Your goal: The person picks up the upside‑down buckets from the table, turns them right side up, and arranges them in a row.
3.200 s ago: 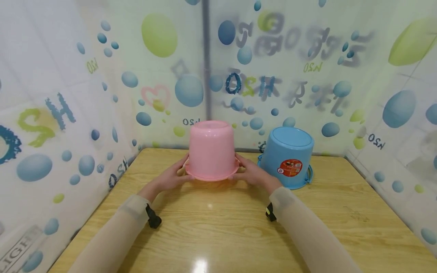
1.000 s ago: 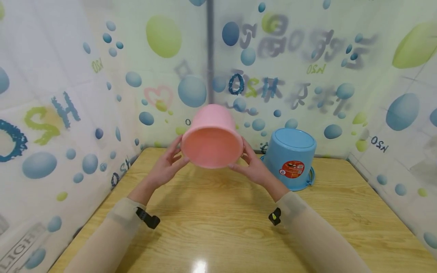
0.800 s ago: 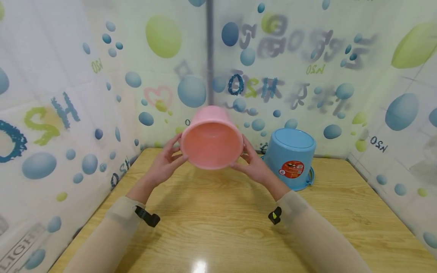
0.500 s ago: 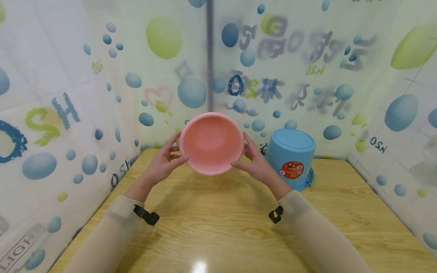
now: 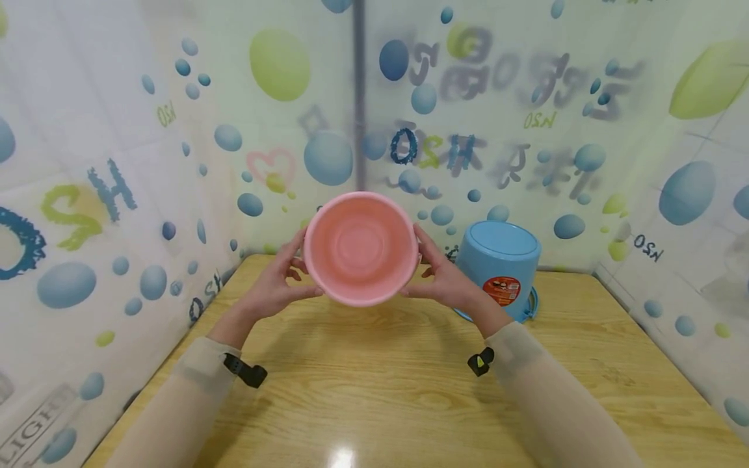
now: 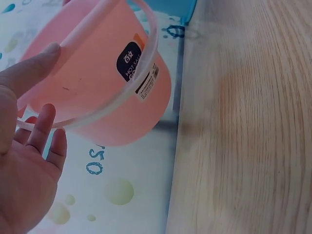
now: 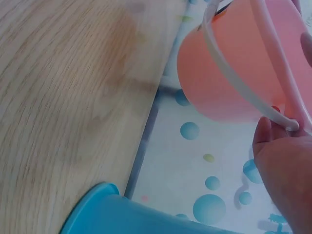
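A pink bucket (image 5: 359, 250) is up in the air above the table, its mouth turned toward me so the inside and round bottom show. My left hand (image 5: 272, 286) grips its left rim, with the thumb at the near side and fingers behind. On the opposite side my right hand (image 5: 447, 283) holds the rim in the same way. In the left wrist view a pale handle (image 6: 122, 95) loops past the bucket's outer wall, beside a dark label (image 6: 127, 61). The right wrist view shows my right fingers (image 7: 263, 130) by the handle's joint.
A blue bucket (image 5: 497, 244) with a red sticker stands upside down on the wooden table (image 5: 363, 383), right of my right hand. Curtains (image 5: 281, 130) printed with bubbles hang along the back and both sides of the table.
The pink bucket was upside down near the table; it has been lifted and tipped until its mouth faces me. Both hands have stayed on its rim. The blue bucket has not moved.
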Motion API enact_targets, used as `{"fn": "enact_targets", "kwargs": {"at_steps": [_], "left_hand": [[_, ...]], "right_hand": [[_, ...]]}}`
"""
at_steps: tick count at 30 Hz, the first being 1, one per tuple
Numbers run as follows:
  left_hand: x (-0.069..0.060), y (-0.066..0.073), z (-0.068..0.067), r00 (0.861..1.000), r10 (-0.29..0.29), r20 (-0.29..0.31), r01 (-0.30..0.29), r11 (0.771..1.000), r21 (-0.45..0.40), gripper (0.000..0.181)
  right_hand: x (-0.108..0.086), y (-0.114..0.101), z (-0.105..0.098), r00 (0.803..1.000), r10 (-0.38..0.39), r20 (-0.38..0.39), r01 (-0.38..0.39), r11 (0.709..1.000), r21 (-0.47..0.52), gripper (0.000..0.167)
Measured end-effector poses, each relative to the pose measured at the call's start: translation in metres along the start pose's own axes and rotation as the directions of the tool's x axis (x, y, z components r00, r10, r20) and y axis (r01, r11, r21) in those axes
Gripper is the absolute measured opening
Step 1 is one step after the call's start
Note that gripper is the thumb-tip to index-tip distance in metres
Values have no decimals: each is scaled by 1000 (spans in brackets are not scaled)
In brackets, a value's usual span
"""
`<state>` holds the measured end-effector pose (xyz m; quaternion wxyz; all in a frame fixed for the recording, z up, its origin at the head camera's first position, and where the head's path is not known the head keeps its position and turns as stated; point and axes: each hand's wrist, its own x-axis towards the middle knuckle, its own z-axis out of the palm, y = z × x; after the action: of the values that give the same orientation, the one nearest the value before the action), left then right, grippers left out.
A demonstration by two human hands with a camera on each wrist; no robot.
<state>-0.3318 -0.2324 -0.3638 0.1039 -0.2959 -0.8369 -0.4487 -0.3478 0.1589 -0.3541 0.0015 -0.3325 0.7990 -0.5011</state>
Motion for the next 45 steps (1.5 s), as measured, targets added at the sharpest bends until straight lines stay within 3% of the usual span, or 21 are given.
{"fn": "enact_targets", "kwargs": {"at_steps": [5, 19, 27, 31, 35, 39, 42, 45], "left_hand": [[-1, 1, 0, 1000, -15, -5, 15, 999, 38, 117], [0, 3, 1, 999, -45, -18, 46, 997, 68, 110], [2, 5, 0, 997, -77, -13, 78, 996, 42, 106], [3, 4, 1, 998, -63, -7, 63, 998, 3, 103], [6, 2, 3, 999, -34, 26, 36, 993, -114, 97], [8, 3, 4, 998, -38, 58, 50, 976, -211, 91], [8, 5, 5, 997, -62, 51, 71, 978, -196, 91], [9, 7, 6, 995, -93, 40, 99, 979, -177, 92]], "right_hand": [[-3, -2, 0, 1000, 2, 16, -1, 998, -66, 126], [-5, 0, -2, 998, 10, -61, -18, 990, -141, 118], [-4, 1, -3, 996, 14, -83, -20, 998, -64, 108], [-3, 1, -5, 996, 4, -89, -7, 999, -31, 100], [-3, 3, -5, 995, 6, -97, -6, 1000, -8, 93], [-4, 5, -3, 997, 8, -75, 0, 993, 116, 91], [-4, 7, -1, 997, 29, -67, -16, 982, 189, 87], [-4, 8, 0, 994, 57, -90, -42, 986, 163, 83]]}}
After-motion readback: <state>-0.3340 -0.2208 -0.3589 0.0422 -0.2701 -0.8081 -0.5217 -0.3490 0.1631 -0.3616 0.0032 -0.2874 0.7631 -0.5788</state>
